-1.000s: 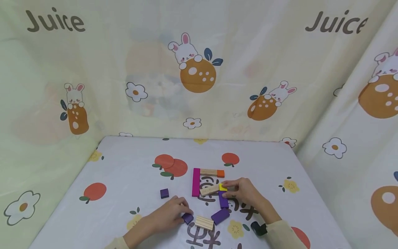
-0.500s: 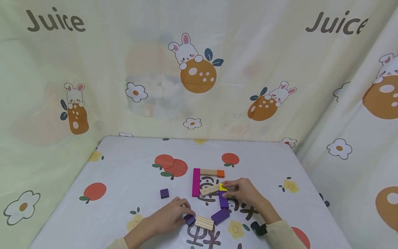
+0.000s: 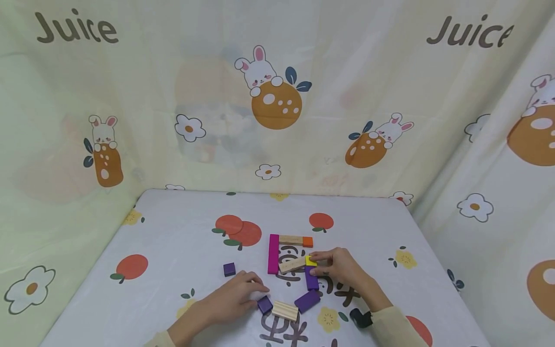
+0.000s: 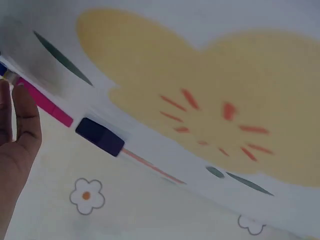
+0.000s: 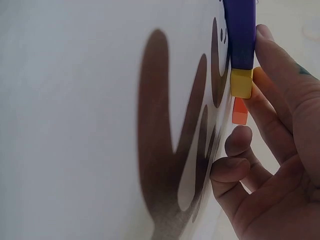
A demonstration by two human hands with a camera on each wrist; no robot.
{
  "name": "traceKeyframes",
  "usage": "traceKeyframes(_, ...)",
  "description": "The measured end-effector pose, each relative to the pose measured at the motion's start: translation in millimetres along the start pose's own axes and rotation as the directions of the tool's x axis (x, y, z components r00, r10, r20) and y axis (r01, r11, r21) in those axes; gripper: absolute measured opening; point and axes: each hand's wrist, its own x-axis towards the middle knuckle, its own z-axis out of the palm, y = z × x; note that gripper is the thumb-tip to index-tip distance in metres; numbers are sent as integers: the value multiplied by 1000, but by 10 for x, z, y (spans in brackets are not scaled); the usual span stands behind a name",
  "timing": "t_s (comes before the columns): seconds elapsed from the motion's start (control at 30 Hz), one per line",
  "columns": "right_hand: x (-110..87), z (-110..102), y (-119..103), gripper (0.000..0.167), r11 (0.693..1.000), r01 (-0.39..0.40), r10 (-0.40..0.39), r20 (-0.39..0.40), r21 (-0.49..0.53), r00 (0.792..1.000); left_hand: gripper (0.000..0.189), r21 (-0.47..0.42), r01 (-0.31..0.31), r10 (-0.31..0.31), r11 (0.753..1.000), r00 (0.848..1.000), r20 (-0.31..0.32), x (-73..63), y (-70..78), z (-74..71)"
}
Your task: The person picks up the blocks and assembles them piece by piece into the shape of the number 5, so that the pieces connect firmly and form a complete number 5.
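My left hand (image 3: 231, 299) hovers beside a purple cube (image 3: 265, 305), its fingertips just apart from it; in the left wrist view its fingers (image 4: 27, 117) hold nothing. That cube lies at the left end of a ribbed natural-wood block (image 3: 285, 311). My right hand (image 3: 344, 267) has its index finger at a small yellow block (image 3: 310, 261) and its thumb against the adjoining long purple block (image 3: 311, 279). The right wrist view shows the index fingertip partly hidden behind the yellow block (image 5: 241, 83). Another purple block (image 3: 307, 301) slants between the long one and the ribbed block.
A magenta bar (image 3: 273, 254) joins two plain wood blocks, the far one ending in an orange block (image 3: 307, 242). A loose purple cube (image 3: 229, 269) lies left of them. Near the right sleeve sits a dark green piece (image 3: 361, 318). Patterned cloth surrounds the table.
The left hand slid the purple cube rightward to the ribbed wood block, then let go and drew back slightly left. The right hand stays in place.
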Motion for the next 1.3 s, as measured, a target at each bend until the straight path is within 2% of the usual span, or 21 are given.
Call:
traceKeyframes(0.17,8,0,13,42,1000,3,-3,6,-1,1000,35,-24,76,-77,997,996,-43,-27,-92,-83)
traceKeyframes(0.47,15,-16,10,41,1000,16,-16,6,-1,1000,36,-60,118,-126,991,982,-140,-93,-294,-317)
traceKeyframes(0.63,8,-5,20,42,1000,18,-18,-6,-15,1000,36,-30,193,-195,981,964,-181,-104,-422,-343)
traceKeyframes(0.83,0,9,14,42,1000,9,-9,-5,-9,1000,37,-15,303,-300,953,934,-194,-121,-523,-303)
traceKeyframes(1.0,-2,7,10,41,1000,19,-19,-2,-12,1000,39,-25,318,-315,948,919,-238,-116,-593,-286)
traceKeyframes(1.3,10,18,35,41,1000,19,-19,3,-19,1000,36,-35,316,-315,948,921,-230,-96,-670,-281)
